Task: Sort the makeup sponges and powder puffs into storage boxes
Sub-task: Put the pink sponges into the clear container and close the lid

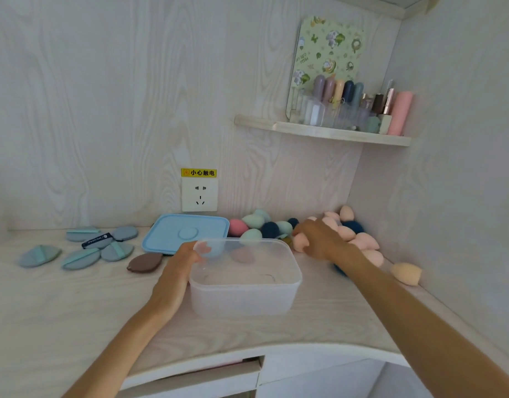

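left hand [187, 261]: grips far-left rim of clear storage box [244, 297]
right hand [319, 239]: fingers curled on pink sponge [299, 243] in sponge pile [276, 226]
puffs [81, 248]: left, beside blue lid [185, 232]

- My clear plastic storage box [244, 294] stands open on the desk, lid off.
- Egg-shaped makeup sponges [359, 239] in pink, peach, mint and navy lie heaped behind it, toward the corner.
- Flat grey-blue powder puffs [81, 258] lie scattered far left, one brown puff [145, 262] nearer.
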The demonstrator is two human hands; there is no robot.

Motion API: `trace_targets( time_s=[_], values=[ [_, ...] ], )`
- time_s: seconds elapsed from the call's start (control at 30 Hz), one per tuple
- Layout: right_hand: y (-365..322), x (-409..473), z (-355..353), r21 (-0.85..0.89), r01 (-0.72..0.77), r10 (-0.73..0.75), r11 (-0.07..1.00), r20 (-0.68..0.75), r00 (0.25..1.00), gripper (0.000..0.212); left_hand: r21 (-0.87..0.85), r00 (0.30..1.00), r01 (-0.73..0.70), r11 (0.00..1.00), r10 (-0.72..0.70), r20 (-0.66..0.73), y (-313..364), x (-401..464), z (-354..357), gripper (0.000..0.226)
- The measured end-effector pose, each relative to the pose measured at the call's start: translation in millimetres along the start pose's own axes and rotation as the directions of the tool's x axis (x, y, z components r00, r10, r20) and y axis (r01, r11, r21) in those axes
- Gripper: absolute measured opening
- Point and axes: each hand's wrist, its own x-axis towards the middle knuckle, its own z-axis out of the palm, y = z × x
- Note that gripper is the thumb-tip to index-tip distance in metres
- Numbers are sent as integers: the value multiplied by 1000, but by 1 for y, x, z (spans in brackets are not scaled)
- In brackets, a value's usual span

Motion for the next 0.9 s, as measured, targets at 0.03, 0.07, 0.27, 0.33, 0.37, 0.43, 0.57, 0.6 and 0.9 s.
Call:
trace_targets(
  time_s=[0.03, 0.07, 0.27, 0.33, 0.37, 0.43, 0.57, 0.6, 0.9],
  values=[
    [1, -4, 0, 39, 2, 1, 999, -53, 999, 30, -9, 1000, 6, 1000, -6, -3, 1, -1, 1, 51],
    [2, -9, -4, 76, 5, 1, 997, -77, 997, 33, -23, 1000, 9, 1000, -9, -11, 3, -1, 2, 50],
    [-30, -37, -58, 461, 46, 68, 886, -229, 971, 49, 24, 1000, 20, 1000, -20, -13, 9, -4, 12, 20],
    [-56, -51, -71, 545, 116, 79, 830, -320, 944, 43, 159, 1000, 16, 987, -19, 23, 10, -5, 24, 27],
    [-67, -57, -74, 528, 119, 48, 841, -292, 955, 41, 225, 999, 10, 974, -22, 48, 12, -7, 33, 36],
    [-83, -64, -69, 428, 78, -53, 900, -72, 996, 40, 305, 997, -3, 952, -21, 77, 22, -9, 50, 52],
    [-88, -61, -32, 369, -8, -32, 929, 102, 994, 47, 405, 988, -64, 912, 2, 151, 37, 0, 67, 50],
    [-88, -61, -24, 406, -20, -1, 914, 52, 999, 50, 418, 985, -36, 908, -38, 167, 39, 4, 67, 52],
    [-86, -57, -10, 632, -28, -93, 774, 157, 983, 13, 421, 943, 205, 884, -294, 157, 59, 23, 61, 63]
  ],
)
